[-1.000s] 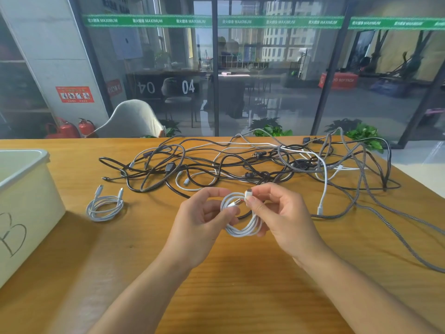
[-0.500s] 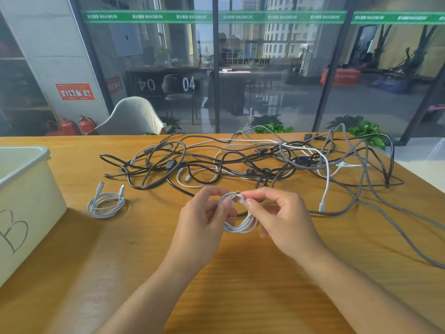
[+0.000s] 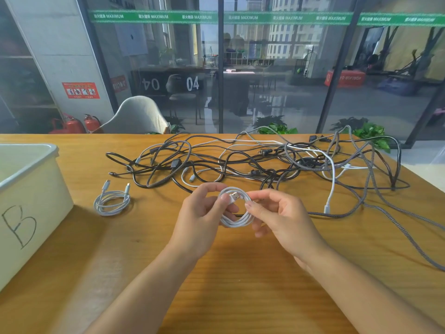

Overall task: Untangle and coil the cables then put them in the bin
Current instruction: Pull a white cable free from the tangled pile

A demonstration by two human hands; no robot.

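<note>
A small white coiled cable point(image 3: 237, 221) hangs between both hands above the wooden table point(image 3: 240, 273). My left hand point(image 3: 204, 218) grips the coil's left side, thumb near its USB plug at the top. My right hand point(image 3: 281, 216) pinches the coil's right side with thumb and forefinger. Behind them a tangle of black, grey braided and white cables point(image 3: 265, 162) spreads over the far half of the table. A second coiled pale cable point(image 3: 112, 203) lies on the table to the left. The cream bin point(image 3: 29, 203) marked "B" stands at the left edge.
A grey braided cable point(image 3: 395, 227) trails from the tangle toward the table's right front edge. A glass wall, a pale chair point(image 3: 138, 116) and green plants point(image 3: 372, 135) stand beyond the table's far edge.
The right hand has let go of the plug end and shifted to the coil's right side. The plug now lies across the top of the coil by the left thumb.
</note>
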